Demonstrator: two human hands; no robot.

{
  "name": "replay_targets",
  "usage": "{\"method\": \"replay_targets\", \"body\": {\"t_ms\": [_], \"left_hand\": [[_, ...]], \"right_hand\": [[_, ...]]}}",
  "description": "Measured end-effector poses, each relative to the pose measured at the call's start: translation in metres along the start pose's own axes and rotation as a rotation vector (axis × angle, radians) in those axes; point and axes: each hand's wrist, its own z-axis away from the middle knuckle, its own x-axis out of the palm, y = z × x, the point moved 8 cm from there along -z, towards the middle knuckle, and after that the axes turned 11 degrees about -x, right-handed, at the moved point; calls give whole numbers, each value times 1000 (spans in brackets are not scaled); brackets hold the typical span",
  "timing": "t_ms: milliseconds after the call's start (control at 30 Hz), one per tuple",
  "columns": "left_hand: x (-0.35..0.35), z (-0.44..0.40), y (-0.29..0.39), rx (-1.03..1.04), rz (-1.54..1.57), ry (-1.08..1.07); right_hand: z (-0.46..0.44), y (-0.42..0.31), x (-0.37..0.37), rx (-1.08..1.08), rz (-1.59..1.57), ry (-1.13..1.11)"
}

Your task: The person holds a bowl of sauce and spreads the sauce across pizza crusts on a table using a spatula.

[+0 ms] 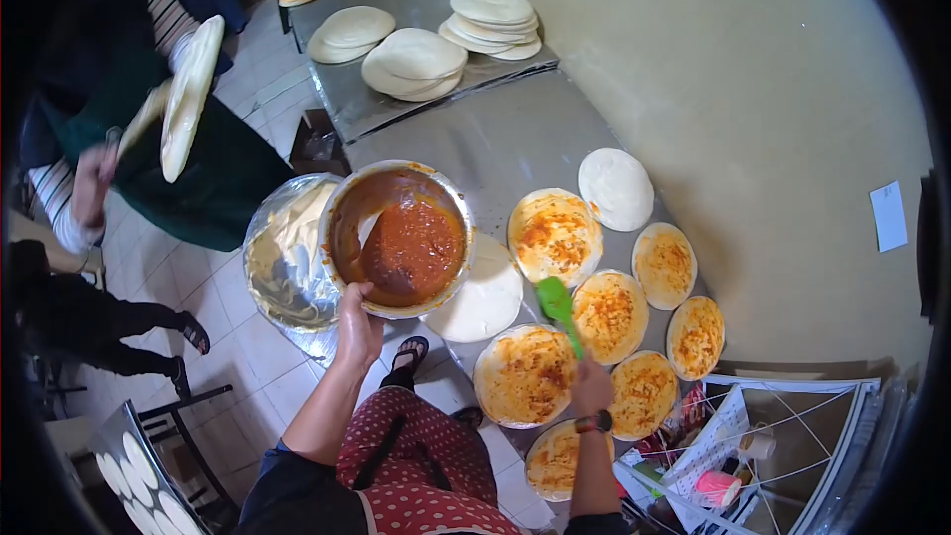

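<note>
My left hand (pixel 359 329) grips the rim of a metal bowl (pixel 394 182), which holds chunky red sauce (pixel 416 250). In my right hand (pixel 591 388) is a green spatula (pixel 556 300); its head is over the gap between sauced dough rounds. Just beyond the spatula lies a dough round with patchy sauce (pixel 555 236). Another sauced round (pixel 523 374) sits to the left of my right hand, and one more (pixel 608 315) to the right of the spatula. Partly under the bowl, a plain dough round (pixel 480 297) rests at the table edge.
A foil-lined bowl of pale spread (pixel 260 272) stands left of the sauce bowl. Stacked plain dough rounds (pixel 414 59) lie on the far table. A co-worker (pixel 129 129) at left holds a dough round (pixel 192 99). A wire rack (pixel 792 436) stands at the lower right, beside the wall.
</note>
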Motion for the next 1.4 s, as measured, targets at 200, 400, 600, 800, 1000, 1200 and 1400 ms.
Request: {"method": "replay_targets", "body": {"t_ms": [200, 400, 600, 800, 1000, 1200, 1400], "left_hand": [[6, 23, -13, -12, 22, 13], [37, 11, 0, -74, -75, -83], [45, -20, 12, -137, -129, -47], [53, -39, 21, -219, -261, -120], [56, -46, 31, -69, -291, -45], [45, -26, 9, -27, -226, -69], [25, 13, -34, 163, -380, -87]], "right_hand": [[-15, -7, -29, 32, -70, 188], [-46, 26, -1, 172, -21, 111], [-81, -47, 8, 0, -48, 154], [-136, -17, -6, 166, 82, 44], [-46, 1, -19, 393, 8, 71], [23, -20, -22, 229, -106, 138], [74, -16, -51, 150, -930, 212]]}}
